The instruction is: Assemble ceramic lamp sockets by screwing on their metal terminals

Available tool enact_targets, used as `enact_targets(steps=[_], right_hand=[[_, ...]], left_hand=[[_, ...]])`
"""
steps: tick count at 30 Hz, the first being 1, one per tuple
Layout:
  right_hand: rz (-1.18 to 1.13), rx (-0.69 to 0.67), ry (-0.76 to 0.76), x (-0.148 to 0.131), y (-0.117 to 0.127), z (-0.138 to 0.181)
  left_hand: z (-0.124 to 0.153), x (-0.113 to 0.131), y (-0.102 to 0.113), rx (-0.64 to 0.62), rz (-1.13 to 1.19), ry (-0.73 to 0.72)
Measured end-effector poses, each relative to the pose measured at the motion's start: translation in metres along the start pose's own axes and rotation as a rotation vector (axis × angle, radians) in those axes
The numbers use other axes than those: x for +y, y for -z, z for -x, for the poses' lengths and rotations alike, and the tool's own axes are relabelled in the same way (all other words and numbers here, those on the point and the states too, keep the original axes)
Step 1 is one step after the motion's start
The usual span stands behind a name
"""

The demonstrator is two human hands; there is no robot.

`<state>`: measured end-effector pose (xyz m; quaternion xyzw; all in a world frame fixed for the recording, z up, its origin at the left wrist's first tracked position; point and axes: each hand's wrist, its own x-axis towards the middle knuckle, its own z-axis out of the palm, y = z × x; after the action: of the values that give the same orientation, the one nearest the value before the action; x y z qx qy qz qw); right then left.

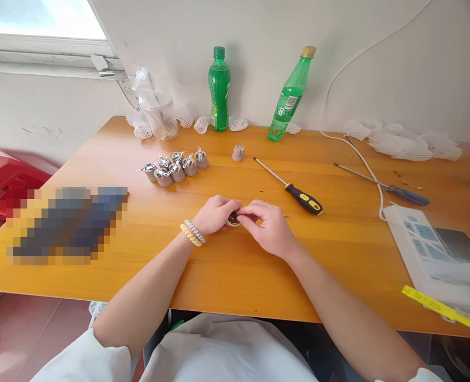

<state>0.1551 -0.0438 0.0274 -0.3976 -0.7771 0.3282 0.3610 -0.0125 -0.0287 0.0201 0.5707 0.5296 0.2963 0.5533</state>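
Both the left hand [215,213] and the right hand [273,229] gripped a small round part [233,218] low over a wooden table [147,281], the left fingers clamped around it, the right thumb and forefinger pinched at its edge. Fingers covered most of the part; whether it touched the tabletop could not be told. Behind, a capped green bottle [219,95] stood upright, liquid filling most of it, while a gold-capped bottle [288,103] tilted toward the wall, its liquid short of the neck. Beside them, a clear plastic cup [163,118] was wrapped in a bag, its contents hard to make out. Nearer stood a cluster of sockets [176,171] topped with metal strips. Pixels masked dark items [65,220] at left; the frame cut off a red stool [3,178].
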Motion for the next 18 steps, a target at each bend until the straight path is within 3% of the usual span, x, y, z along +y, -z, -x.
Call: enact_targets(steps=[8,15,18], right_hand=[[-0.028,0.009,-0.059,0.0016,-0.0006,0.001],[-0.048,0.027,0.067,0.002,0.0073,0.0016],[-0.044,-0.032,0.027,0.002,0.0035,0.0032]], left_hand=[[0.0008,0.0018,0.0007,-0.002,-0.023,0.008],[0.0024,0.0059,0.0022,0.008,0.019,0.015],[0.0055,0.0097,0.0047,-0.016,0.009,0.025]])
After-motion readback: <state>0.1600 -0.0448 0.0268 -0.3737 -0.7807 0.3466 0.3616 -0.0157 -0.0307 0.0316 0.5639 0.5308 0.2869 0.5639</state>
